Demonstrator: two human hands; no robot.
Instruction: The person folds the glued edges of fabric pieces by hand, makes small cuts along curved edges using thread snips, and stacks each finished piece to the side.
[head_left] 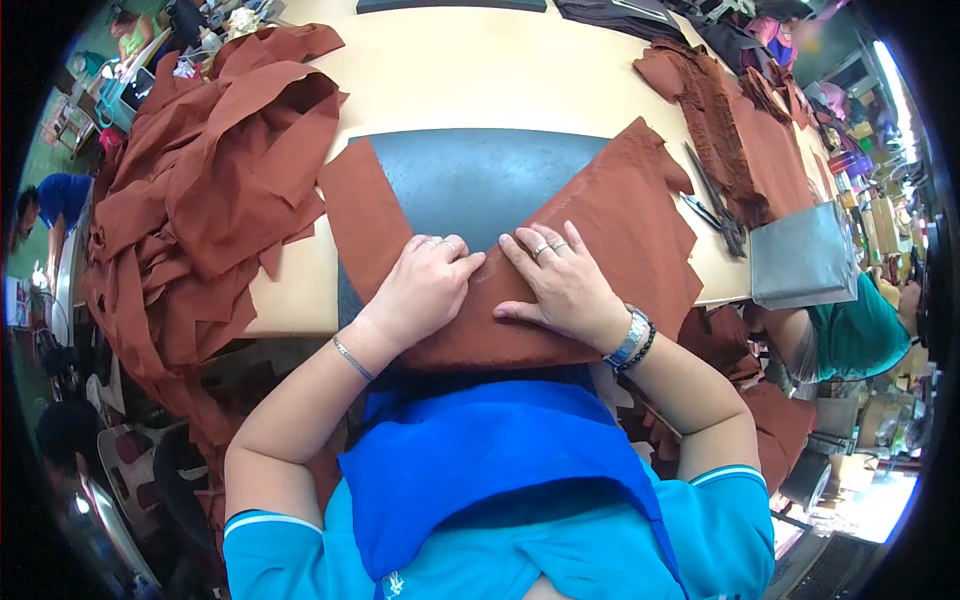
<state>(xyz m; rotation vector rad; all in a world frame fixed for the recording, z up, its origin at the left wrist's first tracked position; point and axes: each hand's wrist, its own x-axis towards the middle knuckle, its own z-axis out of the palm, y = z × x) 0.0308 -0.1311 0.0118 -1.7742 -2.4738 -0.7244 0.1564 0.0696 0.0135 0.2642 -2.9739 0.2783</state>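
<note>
Left hand (pixel 425 285) curled on brown sheet (pixel 610 215), pinch cannot be confirmed; right hand (pixel 562 285), at its three o'clock, spread flat.

head-worn view, facing forward and steeply down, close above the worktable (pixel 460 80)

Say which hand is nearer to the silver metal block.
Right. The right hand is left of the block, on the brown cloth; the left hand is farther left.

We observe a pale tabletop (pixel 460 75) bearing a dark mat (pixel 480 180), heaped rust-brown fabric (pixel 220 190) at left, and scissors (pixel 712 195) beside a grey metal box (pixel 805 255) at right.
</note>
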